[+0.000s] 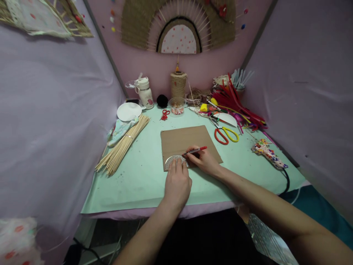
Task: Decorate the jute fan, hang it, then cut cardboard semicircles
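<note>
A brown cardboard sheet (184, 140) lies flat near the middle of the table. On its near left edge rests a clear semicircular protractor (168, 160). My left hand (178, 182) presses the protractor down with its fingers stretched out flat. A red marker (200, 149) is pinched in my right hand (205, 162). The marker's tip is beside the right end of the protractor's arc, close to the cardboard; whether it touches is too small to tell.
Bamboo sticks (125, 145) lie bundled on the left below a white disc (129, 111). Scissors (222, 136) with red and yellow handles and a patterned glue gun (268, 152) lie right. Behind stand a bottle (145, 94), a twine spool (178, 85) and a bead tub (177, 106).
</note>
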The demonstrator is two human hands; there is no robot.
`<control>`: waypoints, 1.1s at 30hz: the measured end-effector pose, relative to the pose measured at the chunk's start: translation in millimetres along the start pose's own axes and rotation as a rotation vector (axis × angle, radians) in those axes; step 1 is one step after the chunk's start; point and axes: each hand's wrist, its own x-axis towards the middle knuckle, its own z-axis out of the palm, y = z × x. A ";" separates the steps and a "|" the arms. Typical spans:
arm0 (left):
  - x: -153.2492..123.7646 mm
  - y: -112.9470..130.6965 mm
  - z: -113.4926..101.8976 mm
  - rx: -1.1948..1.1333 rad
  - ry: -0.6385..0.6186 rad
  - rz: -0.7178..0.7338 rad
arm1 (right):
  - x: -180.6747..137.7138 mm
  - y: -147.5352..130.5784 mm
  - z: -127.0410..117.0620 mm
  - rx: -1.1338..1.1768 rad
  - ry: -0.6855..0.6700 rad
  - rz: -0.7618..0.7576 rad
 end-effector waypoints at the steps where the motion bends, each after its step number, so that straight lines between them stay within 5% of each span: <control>1: -0.1 -0.2 0.4 -0.001 0.002 0.001 | 0.0 -0.3 -0.1 -0.006 -0.001 -0.003; 19: -0.6 0.2 -1.6 -0.006 0.025 0.009 | -47.3 -2.4 -7.0 -0.455 0.024 -0.303; 27: -0.6 -0.2 0.2 -0.003 0.036 0.010 | -56.3 -10.7 -14.1 -0.341 0.108 -0.265; 33: -1.2 1.1 1.3 -0.025 0.030 -0.008 | -19.1 -29.0 -9.8 0.031 0.015 -0.028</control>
